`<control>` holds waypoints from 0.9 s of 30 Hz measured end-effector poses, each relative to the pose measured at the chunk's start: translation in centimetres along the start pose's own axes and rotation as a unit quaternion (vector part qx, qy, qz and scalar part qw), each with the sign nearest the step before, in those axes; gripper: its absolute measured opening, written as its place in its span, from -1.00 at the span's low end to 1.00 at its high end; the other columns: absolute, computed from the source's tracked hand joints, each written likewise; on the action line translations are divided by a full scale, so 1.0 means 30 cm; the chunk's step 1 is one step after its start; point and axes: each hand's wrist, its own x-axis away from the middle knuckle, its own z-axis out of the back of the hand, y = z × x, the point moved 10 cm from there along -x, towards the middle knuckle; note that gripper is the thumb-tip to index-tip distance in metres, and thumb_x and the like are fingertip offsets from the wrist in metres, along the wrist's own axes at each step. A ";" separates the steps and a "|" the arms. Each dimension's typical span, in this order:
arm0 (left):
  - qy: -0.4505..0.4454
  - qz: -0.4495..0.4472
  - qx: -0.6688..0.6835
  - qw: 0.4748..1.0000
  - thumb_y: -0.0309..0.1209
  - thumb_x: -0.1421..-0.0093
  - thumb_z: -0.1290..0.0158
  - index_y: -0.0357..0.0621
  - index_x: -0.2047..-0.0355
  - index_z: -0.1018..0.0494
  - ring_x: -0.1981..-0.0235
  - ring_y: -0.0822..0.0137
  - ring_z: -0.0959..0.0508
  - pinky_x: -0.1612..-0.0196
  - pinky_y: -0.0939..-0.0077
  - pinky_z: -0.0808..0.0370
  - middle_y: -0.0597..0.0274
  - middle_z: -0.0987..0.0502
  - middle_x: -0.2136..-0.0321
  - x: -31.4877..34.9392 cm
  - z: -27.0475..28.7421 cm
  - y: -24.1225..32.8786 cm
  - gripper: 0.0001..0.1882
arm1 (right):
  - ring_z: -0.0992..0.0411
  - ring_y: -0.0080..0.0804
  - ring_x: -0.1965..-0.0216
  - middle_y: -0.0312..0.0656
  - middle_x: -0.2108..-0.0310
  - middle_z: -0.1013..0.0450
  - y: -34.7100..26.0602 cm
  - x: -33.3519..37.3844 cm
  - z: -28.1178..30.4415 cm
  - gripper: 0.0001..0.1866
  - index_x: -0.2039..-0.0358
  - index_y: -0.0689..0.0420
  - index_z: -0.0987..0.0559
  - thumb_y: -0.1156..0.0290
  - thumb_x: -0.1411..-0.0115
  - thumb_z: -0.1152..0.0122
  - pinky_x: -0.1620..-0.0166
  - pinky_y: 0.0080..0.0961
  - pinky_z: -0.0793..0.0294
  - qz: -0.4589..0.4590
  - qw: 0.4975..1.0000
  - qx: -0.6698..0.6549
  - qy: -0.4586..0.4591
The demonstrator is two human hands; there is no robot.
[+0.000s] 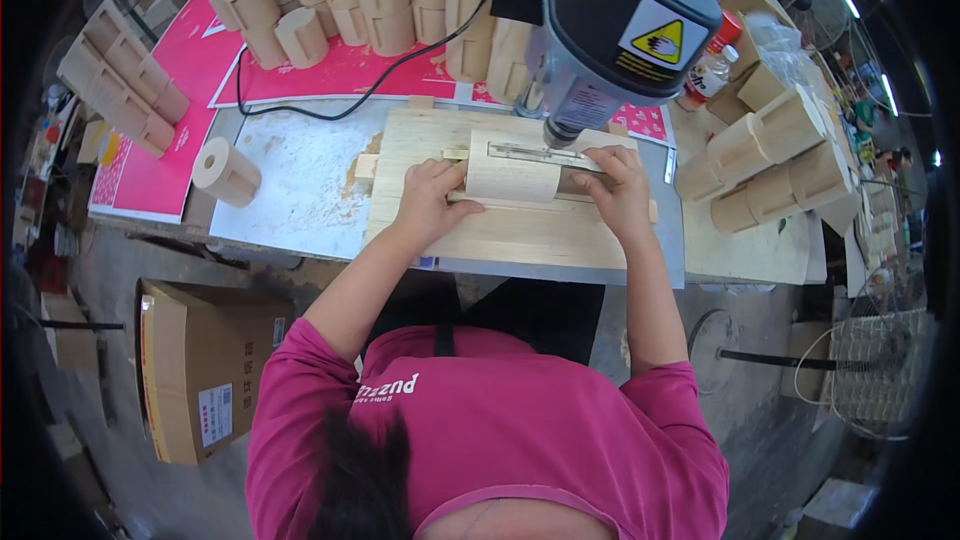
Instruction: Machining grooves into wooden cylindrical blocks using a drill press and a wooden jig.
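Observation:
A pale wooden cylinder (512, 181) lies on its side on a flat wooden board (500, 235). Along its top runs a narrow slotted metal strip (535, 154). My left hand (432, 198) is closed round the cylinder's left end, thumb low on the near side. At the other end my right hand (618, 190) grips the strip's right end between thumb and fingers, close to the wood. Just above the strip hangs the chuck of a bench drill (565, 130); whether its tip touches anything, I cannot tell.
Stacked wooden cylinders (385, 0) stand at the back, with more at the right (770, 170) and left (125, 80). One lone cylinder (228, 172) sits left of the board. A black cable (340, 112) crosses the table. A cardboard box (205, 370) stands on the floor.

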 end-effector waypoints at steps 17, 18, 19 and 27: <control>-0.022 0.026 -0.057 0.998 -0.23 0.28 -0.27 -0.07 0.16 -0.42 0.31 0.29 -0.38 0.16 0.36 -0.17 0.36 -0.43 0.46 0.021 0.007 -0.009 -0.41 | -0.33 -0.25 0.23 -0.21 0.36 -0.43 -0.019 0.008 0.000 -0.66 0.35 0.13 -0.56 0.48 0.24 -0.36 0.15 -0.41 -0.32 -0.008 1.000 0.008 0.016; -0.023 0.022 -0.055 0.998 -0.23 0.28 -0.27 -0.07 0.16 -0.42 0.31 0.29 -0.38 0.16 0.36 -0.17 0.36 -0.43 0.46 0.022 0.003 -0.014 -0.41 | -0.33 -0.25 0.23 -0.21 0.36 -0.43 -0.017 0.006 0.008 -0.66 0.35 0.13 -0.56 0.48 0.24 -0.36 0.15 -0.41 -0.32 -0.011 1.000 0.010 0.019; -0.015 0.019 -0.046 0.999 -0.23 0.29 -0.27 -0.06 0.17 -0.43 0.31 0.29 -0.38 0.16 0.36 -0.16 0.36 -0.42 0.47 0.027 0.004 -0.022 -0.42 | -0.33 -0.26 0.20 -0.20 0.34 -0.43 -0.013 0.004 0.006 -0.64 0.31 0.13 -0.54 0.48 0.22 -0.35 0.13 -0.42 -0.31 -0.017 1.000 -0.023 0.005; -0.033 0.042 -0.052 0.997 -0.23 0.30 -0.27 -0.01 0.24 -0.47 0.33 0.32 -0.40 0.21 0.39 -0.15 0.39 -0.43 0.50 0.013 0.011 -0.012 -0.48 | -0.35 -0.49 0.18 -0.21 0.25 -0.42 -0.080 -0.263 0.485 -0.67 0.12 0.17 -0.44 0.30 -0.13 -0.13 0.14 -0.55 -0.33 0.060 0.960 -0.118 0.246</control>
